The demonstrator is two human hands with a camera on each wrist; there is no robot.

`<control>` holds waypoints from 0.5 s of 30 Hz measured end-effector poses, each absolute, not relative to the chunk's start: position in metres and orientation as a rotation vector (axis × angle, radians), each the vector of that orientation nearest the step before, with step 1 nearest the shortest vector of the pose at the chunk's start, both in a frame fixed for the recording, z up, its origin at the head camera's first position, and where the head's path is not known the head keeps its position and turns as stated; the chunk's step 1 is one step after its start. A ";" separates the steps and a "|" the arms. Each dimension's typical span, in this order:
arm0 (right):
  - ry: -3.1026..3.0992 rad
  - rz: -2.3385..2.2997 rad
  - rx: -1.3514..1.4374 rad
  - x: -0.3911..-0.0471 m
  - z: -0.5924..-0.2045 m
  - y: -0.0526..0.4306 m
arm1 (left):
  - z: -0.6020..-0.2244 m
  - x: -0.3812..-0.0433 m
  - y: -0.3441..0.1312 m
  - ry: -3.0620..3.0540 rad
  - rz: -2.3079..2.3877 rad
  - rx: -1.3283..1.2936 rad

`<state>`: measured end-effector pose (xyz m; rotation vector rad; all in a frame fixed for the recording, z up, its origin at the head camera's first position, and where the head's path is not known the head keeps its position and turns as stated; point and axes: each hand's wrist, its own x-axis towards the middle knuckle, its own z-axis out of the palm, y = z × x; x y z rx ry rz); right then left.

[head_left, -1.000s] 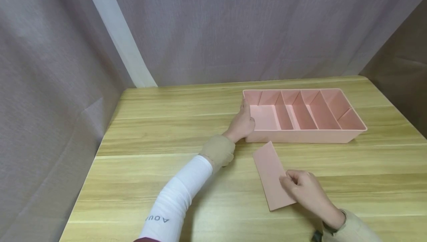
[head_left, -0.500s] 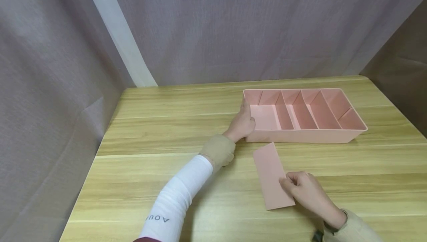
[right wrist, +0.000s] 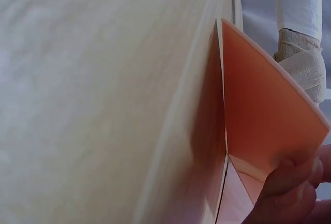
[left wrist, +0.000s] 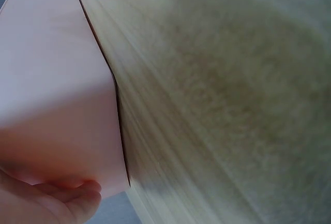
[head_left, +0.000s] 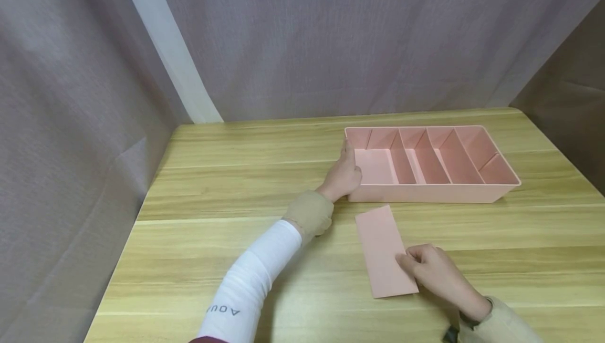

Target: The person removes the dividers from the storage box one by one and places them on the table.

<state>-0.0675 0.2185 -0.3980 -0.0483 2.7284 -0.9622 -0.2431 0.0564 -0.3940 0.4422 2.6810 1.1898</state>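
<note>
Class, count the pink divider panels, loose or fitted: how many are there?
4: the left divider, middle divider and right divider stand across the pink box; the loose panel is pinched in the right hand.

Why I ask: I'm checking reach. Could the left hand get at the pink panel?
Probably yes: the left hand touches the tray, but nothing visible stands between it and the pink panel, whose left edge the right hand leaves free.

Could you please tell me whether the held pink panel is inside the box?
Out: in the head view, the right hand holds the panel in front of the box, tabletop showing between.
</note>
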 end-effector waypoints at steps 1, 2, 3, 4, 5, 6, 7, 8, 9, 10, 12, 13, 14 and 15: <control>2.718 -0.964 -0.049 -0.068 -0.398 0.219 | -0.394 -0.243 0.056 2.681 1.191 0.443; 2.709 -0.964 -0.049 -0.068 -0.399 0.219 | -0.394 -0.243 0.056 2.681 1.193 0.445; 2.699 -0.965 -0.048 -0.068 -0.399 0.220 | -0.394 -0.243 0.056 2.681 1.193 0.446; 2.691 -0.967 -0.049 -0.069 -0.399 0.220 | -0.394 -0.243 0.056 2.683 1.191 0.444; 2.683 -0.968 -0.048 -0.069 -0.400 0.221 | -0.394 -0.243 0.057 2.682 1.193 0.443; 2.675 -0.969 -0.048 -0.069 -0.400 0.221 | -0.394 -0.243 0.057 2.683 1.194 0.443; 2.668 -0.968 -0.050 -0.069 -0.400 0.221 | -0.393 -0.243 0.057 2.683 1.193 0.444; 2.662 -0.965 -0.049 -0.069 -0.400 0.222 | -0.393 -0.243 0.056 2.682 1.193 0.446; 2.652 -0.967 -0.049 -0.070 -0.400 0.222 | -0.393 -0.243 0.056 2.681 1.195 0.447; 2.645 -0.967 -0.052 -0.070 -0.401 0.223 | -0.394 -0.243 0.056 2.679 1.199 0.449; 2.636 -0.960 -0.059 -0.070 -0.401 0.223 | -0.394 -0.243 0.056 2.676 1.204 0.457; 2.631 -0.958 -0.067 -0.071 -0.402 0.224 | -0.394 -0.243 0.056 2.675 1.207 0.459; 2.626 -0.956 -0.073 -0.071 -0.402 0.224 | -0.394 -0.243 0.056 2.673 1.209 0.461; 2.620 -0.955 -0.079 -0.071 -0.403 0.225 | -0.394 -0.243 0.056 2.673 1.210 0.462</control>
